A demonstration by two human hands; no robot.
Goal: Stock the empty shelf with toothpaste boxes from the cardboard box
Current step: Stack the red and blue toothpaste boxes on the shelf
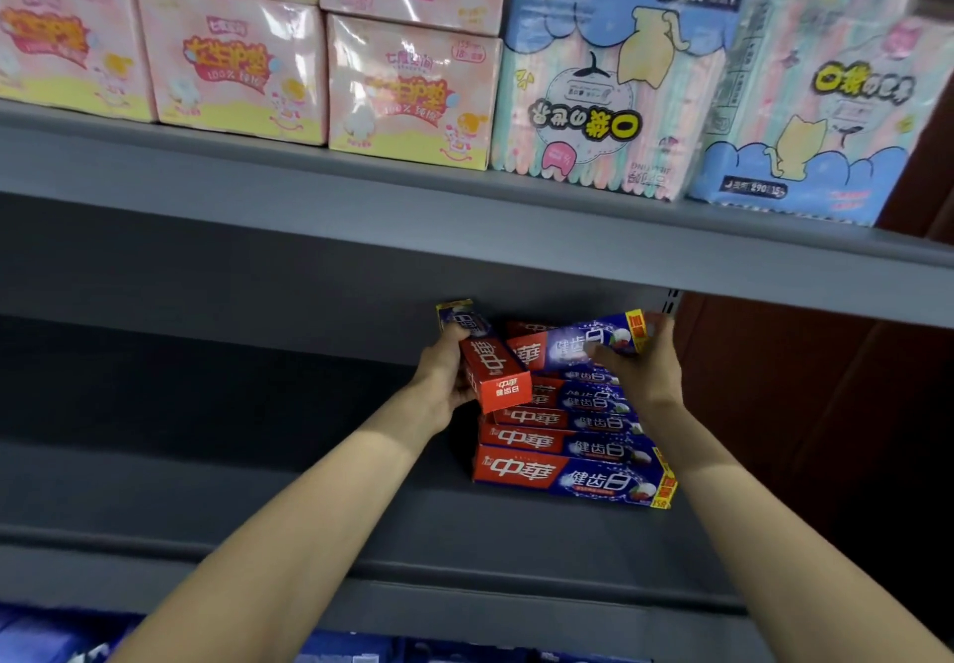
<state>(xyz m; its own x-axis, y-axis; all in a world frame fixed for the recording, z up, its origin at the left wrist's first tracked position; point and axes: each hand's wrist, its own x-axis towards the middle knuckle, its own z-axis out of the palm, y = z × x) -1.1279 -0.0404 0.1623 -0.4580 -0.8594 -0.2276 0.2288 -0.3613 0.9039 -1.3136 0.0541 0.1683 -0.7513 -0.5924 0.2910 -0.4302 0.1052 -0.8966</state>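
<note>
A stack of several red and blue toothpaste boxes [568,476] lies at the right end of the grey middle shelf [258,507]. My left hand [444,378] grips one toothpaste box [495,373] end-on, tilted, at the stack's left side. My right hand [640,368] holds another toothpaste box [573,342] lengthwise, slanted, just above the top of the stack. The cardboard box is out of view.
The upper shelf [464,218] carries pink and yellow packs [232,58] on the left and blue cat-print packs [619,74] on the right. A dark brown panel [826,404] bounds the shelf on the right. Blue packets [361,652] show on the shelf below.
</note>
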